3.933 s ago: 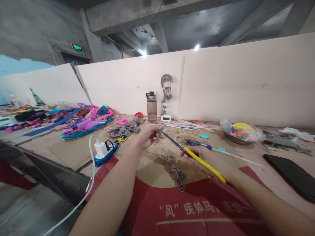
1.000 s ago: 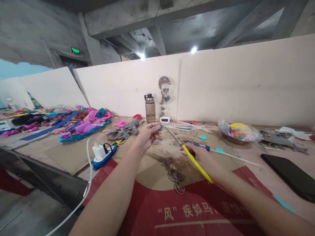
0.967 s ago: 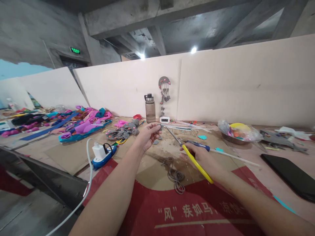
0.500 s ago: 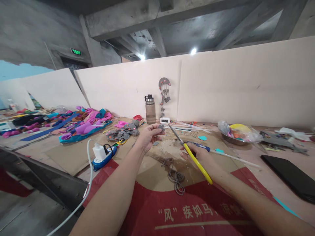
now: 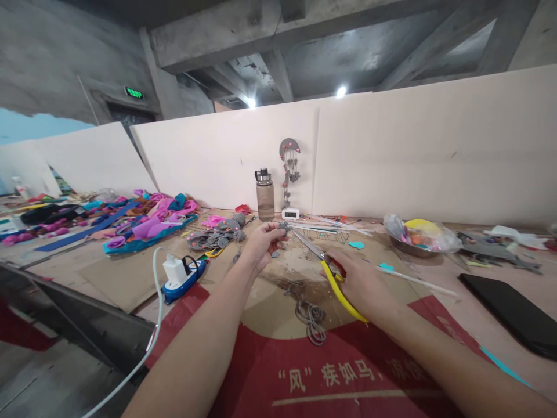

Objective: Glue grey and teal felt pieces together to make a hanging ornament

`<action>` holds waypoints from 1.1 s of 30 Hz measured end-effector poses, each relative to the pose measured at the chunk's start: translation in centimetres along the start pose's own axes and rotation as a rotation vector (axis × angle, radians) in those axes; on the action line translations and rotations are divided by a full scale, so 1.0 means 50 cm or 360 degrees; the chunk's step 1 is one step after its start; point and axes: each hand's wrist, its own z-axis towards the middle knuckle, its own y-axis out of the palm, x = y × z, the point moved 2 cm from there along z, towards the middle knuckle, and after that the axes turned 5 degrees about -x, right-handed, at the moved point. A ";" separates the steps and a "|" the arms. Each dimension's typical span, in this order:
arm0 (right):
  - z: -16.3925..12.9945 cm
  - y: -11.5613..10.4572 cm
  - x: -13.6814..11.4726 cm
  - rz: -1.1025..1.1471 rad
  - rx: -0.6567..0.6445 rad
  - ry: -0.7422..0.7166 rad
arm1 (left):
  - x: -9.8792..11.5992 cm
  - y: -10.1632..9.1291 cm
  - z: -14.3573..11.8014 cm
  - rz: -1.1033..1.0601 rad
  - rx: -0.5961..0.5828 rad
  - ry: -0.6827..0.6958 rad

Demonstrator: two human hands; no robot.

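While your left hand (image 5: 261, 247) pinches a small grey piece (image 5: 285, 226) in front and to the right of the bottle (image 5: 265, 198), your right hand (image 5: 357, 281) wraps around yellow-handled scissors (image 5: 329, 277); their tips seem near the piece, though contact is too small to tell. Grey cord (image 5: 312, 313) lies nearer you than the bottle.

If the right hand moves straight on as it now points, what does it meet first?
Probably the small grey piece held by the left hand: the scissors in the right hand point towards it, though depth is unclear.
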 end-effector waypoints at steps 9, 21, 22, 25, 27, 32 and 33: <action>-0.008 -0.035 -0.020 -0.0618 -0.0021 0.0054 | -0.006 0.007 -0.002 0.0032 -0.0007 -0.0027; -0.006 -0.041 -0.017 -0.0835 0.0004 0.0012 | -0.004 0.008 -0.003 0.0042 -0.0077 -0.0061; -0.006 -0.041 -0.017 -0.0842 0.0002 0.0010 | -0.004 0.008 -0.003 0.0038 -0.0081 -0.0063; -0.006 -0.043 -0.018 -0.0869 0.0010 0.0020 | -0.002 0.009 -0.005 0.0010 -0.0100 -0.0072; -0.006 -0.044 -0.019 -0.0880 0.0014 0.0028 | 0.000 0.010 -0.007 -0.0006 -0.0101 -0.0084; -0.006 -0.044 -0.020 -0.0877 -0.0014 0.0049 | 0.000 0.008 -0.005 -0.0009 -0.0090 -0.0097; -0.006 -0.044 -0.021 -0.0876 -0.0020 0.0056 | -0.001 0.007 -0.004 -0.0010 -0.0094 -0.0095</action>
